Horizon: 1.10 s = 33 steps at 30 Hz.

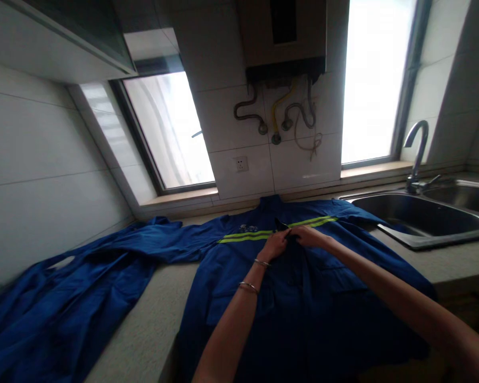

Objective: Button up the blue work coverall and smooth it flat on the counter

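Free room above jacket (303, 298), faucet (413, 182) rightward

Two hands (277, 243) (308, 236), one striped jacket (307, 298), two bracelets (249, 286), two windows (167, 127) and one faucet (420, 151) show.

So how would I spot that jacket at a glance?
Beside the sink in the countertop, a blue work jacket lies spread. The left hand and right hand are at its front. Two yellow-green stripes cross its chest, while the blue garment further left shows none.

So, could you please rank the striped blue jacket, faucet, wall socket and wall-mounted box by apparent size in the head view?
Largest to smallest:
1. Striped blue jacket
2. Wall-mounted box
3. Faucet
4. Wall socket
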Tool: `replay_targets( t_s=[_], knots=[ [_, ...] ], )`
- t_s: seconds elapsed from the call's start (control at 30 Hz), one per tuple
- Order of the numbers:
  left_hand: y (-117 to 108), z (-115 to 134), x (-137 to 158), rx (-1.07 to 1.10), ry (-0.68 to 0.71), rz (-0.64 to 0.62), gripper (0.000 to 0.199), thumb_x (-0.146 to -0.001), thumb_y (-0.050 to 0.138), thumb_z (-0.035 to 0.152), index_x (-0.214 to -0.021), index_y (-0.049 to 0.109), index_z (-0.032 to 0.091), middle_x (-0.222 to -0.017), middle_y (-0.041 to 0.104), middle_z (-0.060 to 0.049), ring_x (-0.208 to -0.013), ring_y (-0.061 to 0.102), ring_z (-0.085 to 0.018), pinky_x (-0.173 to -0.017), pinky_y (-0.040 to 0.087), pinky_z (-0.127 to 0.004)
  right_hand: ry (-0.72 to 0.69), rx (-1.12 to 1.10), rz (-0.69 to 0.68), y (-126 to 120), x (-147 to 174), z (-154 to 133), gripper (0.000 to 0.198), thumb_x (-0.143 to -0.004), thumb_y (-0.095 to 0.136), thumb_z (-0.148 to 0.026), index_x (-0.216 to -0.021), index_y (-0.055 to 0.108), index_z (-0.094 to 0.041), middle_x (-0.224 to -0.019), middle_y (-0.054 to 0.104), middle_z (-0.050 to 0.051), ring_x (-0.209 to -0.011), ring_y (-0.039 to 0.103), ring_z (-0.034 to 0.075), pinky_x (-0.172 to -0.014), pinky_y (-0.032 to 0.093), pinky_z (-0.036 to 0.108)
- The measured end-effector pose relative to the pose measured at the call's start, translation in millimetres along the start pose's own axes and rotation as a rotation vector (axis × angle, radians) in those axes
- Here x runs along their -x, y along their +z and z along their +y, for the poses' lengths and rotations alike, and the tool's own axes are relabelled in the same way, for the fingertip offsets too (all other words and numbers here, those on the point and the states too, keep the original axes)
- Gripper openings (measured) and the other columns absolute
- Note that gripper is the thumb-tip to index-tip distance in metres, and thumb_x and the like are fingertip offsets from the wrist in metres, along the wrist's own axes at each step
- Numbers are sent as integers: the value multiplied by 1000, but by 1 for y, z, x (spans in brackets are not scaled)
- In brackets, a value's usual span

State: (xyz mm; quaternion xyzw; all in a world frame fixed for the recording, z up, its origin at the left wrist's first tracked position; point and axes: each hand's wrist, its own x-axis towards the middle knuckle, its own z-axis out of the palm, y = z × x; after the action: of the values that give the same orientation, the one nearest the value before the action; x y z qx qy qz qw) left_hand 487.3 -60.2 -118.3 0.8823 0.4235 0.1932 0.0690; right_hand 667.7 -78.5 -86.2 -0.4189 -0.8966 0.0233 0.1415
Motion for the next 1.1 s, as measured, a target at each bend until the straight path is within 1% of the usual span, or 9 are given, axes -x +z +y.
replay_targets(
  t_s=[0.1,0.2,0.3,0.43,0.6,0.73,0.97,1.07,1.1],
  knots=[
    [-1,2,0,-28,-73,-38,52,-89,34,38,-138,33,20,-138,43,-7,-124,41,-20,-105,29,-35,-133,-178,57,4,18,16,36,-80,45,-17,-112,61,-16,-116,61,8,-107,55,19,-94,42,31],
    [-1,7,1,-86,-101,-126,55,-88,27,55,-138,33,31,-141,37,-4,-130,32,-24,-107,22,-45,-159,-223,109,8,41,16,33,-81,49,-22,-110,64,-20,-119,60,6,-109,55,19,-96,41,32],
    [-2,12,1,-140,-149,-190,56,-87,18,62,-136,31,41,-145,31,-1,-133,25,-26,-107,17,-52,-164,-230,125,5,62,6,33,-75,51,-15,-103,67,-23,-113,62,4,-106,56,18,-95,41,31],
    [-4,17,-1,-119,-177,-240,62,-81,15,70,-136,28,44,-147,26,-1,-134,22,-28,-106,14,-55,-232,-253,74,-8,88,-19,40,-70,46,-6,-99,67,-23,-110,62,2,-101,56,14,-91,41,27],
    [-12,21,-9,-53,-205,-317,77,-70,33,79,-137,30,40,-149,19,-7,-134,16,-35,-104,11,-60,-321,-130,-5,-30,112,-68,28,-67,45,-5,-84,62,-20,-88,61,2,-88,54,14,-83,38,29],
    [-21,21,-21,8,-215,-453,94,-57,50,80,-137,31,35,-149,15,-10,-134,15,-38,-103,17,-57,-408,-34,-71,-42,126,-98,18,-64,51,-12,-79,57,-20,-82,58,1,-82,50,15,-79,34,32],
    [-30,18,-34,42,-280,-562,103,-45,64,75,-135,35,36,-149,14,-8,-133,18,-38,-104,22,-56,-495,-19,-97,-45,145,-119,10,-70,58,-25,-78,55,-20,-81,58,-1,-83,49,15,-81,31,34],
    [-29,17,-36,26,-282,-586,103,-47,66,73,-136,32,35,-149,13,-8,-134,17,-38,-103,21,-58,-552,64,-67,-35,157,-126,3,-79,53,-22,-78,55,-20,-80,58,-1,-80,50,13,-82,33,34],
    [-28,16,-37,17,-277,-594,101,-49,66,72,-137,31,35,-149,12,-7,-134,16,-37,-104,20,-58,-571,109,-35,-31,162,-127,8,-83,49,-18,-78,55,-20,-77,58,0,-78,50,13,-82,35,34]
  ],
)
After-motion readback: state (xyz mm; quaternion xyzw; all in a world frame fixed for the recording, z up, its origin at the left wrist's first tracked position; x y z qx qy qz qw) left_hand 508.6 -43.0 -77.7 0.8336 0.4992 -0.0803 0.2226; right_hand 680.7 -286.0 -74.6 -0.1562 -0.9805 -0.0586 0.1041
